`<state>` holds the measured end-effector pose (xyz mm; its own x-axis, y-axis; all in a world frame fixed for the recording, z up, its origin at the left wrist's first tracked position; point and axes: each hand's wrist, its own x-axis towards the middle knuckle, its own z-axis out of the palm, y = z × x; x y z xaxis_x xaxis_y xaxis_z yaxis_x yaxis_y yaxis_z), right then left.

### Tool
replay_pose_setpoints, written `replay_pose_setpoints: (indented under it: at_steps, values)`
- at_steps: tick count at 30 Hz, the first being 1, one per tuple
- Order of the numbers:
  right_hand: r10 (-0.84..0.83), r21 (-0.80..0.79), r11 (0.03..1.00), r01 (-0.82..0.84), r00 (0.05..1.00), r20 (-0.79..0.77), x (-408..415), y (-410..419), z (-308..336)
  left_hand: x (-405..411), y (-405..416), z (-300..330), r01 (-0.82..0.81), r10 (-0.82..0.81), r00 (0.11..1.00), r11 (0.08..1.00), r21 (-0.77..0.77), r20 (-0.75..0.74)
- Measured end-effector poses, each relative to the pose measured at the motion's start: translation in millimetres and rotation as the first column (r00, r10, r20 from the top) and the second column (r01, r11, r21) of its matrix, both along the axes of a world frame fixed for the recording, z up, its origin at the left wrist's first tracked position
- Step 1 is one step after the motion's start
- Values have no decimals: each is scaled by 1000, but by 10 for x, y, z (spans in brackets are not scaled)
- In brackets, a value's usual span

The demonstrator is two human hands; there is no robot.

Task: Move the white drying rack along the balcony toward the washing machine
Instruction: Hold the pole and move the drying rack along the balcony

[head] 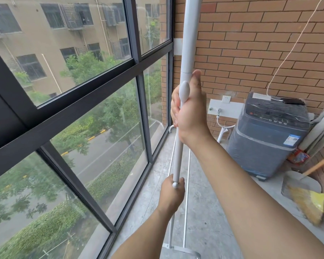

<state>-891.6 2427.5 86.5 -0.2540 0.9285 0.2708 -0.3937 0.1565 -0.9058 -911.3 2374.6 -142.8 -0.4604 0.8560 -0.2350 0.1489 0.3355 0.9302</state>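
Both hands grip the upright pole of the white drying rack (187,43). Right hand (190,111) is wrapped closed around the pole at mid height, thumb up, beside an oval white knob. Left hand (172,195) is closed on the pole lower down, at a small round knob. The rack stands close to the window wall (82,101), its thin lower rails running along the floor toward the far end; its base foot shows at the bottom edge.

Washing machine (267,137), grey top-loader in clear plastic wrap, sits at the far right corner against the brick wall (260,43). A dark flat object, maybe a phone (293,101), lies on its lid with a white cable (295,40) running up from the lid. White hose and tap (218,111) sit on the wall just left of the machine, with a socket (226,99) above. More white rack tubing stands between tap and machine.

Right side: broom (310,200) with yellow bristles and a grey dustpan (297,181), near the machine. A red packet (297,156) lies by the machine's right side.

Floor (204,221) is bare grey concrete, a narrow balcony. Dark-framed glass looks out on trees, a road and a beige building.
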Motion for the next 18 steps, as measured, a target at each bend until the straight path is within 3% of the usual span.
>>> replay_pose_setpoints:
  at_steps: [18]
  values:
    - [-40, -8, 999, 40, 999, 6, -657, -267, -156, -705, -211, -225, 53, -53, 998, 999, 10, -20]
